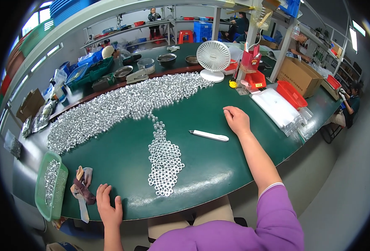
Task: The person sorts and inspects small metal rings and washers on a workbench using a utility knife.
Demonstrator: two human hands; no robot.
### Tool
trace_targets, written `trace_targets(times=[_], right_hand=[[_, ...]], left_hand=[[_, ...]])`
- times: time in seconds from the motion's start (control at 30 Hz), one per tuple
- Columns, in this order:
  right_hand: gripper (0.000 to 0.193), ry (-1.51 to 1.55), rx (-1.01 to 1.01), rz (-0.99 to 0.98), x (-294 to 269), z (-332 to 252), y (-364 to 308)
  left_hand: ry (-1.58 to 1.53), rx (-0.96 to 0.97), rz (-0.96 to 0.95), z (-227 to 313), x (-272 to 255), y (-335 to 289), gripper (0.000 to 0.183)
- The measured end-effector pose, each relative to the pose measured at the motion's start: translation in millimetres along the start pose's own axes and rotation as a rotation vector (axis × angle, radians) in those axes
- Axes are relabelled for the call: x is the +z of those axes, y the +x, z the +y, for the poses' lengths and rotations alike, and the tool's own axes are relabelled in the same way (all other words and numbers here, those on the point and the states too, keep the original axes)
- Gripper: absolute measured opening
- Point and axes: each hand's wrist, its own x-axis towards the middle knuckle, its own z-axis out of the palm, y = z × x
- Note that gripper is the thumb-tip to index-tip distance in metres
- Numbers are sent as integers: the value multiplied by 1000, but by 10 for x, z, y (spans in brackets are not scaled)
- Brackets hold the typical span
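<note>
Near the table's front edge my left hand (109, 208) lies with its fingers stretched and the thumb apart, holding nothing. Beside it is a crumpled bundle of cloth strips (83, 187). My right hand (237, 120) rests on the green tabletop (210, 175) farther off, its fingers curled in; anything inside is hidden. A white pen-shaped cutter (209, 135) lies to the left of that hand. Between my hands, small silver ring-shaped metal parts (165, 165) are spread in a single layer. They trail back to a long heap of similar metal pieces (135, 100).
A green basket (63, 184) with metal parts stands at the left edge. Behind the heap are a white fan (213, 58) and metal bowls (167, 60). Clear plastic bags (275, 108), a red tray (291, 94) and a cardboard box (298, 76) sit at right. Other people work beyond.
</note>
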Motion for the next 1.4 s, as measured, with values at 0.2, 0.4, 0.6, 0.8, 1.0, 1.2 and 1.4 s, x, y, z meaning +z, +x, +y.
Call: trace_targets(times=[0.2,0.4,0.6,0.8,1.0,1.2,1.4], right_hand=[[14,93,133,-46,-179,-36,-123],[14,190,228,-135,-172,-128,-161],[12,323,369,-219,-124,-198,-208],[12,348,505,-185,-170,-246,-184],[9,202,412,-229,-166,-285,-174],[6,29,268,-342,-179,-318,-101],[7,34,199,-405,-159,-320,-17]], left_hand=[[86,-10,-87,-22,-21,-16,39],[99,-3,-196,21,-108,-16,37],[152,84,-190,26,-153,79,34],[106,22,-265,97,-183,170,37],[97,0,-291,59,-179,173,39],[114,-39,-340,1,-154,164,41],[108,-79,-379,27,-158,210,42]])
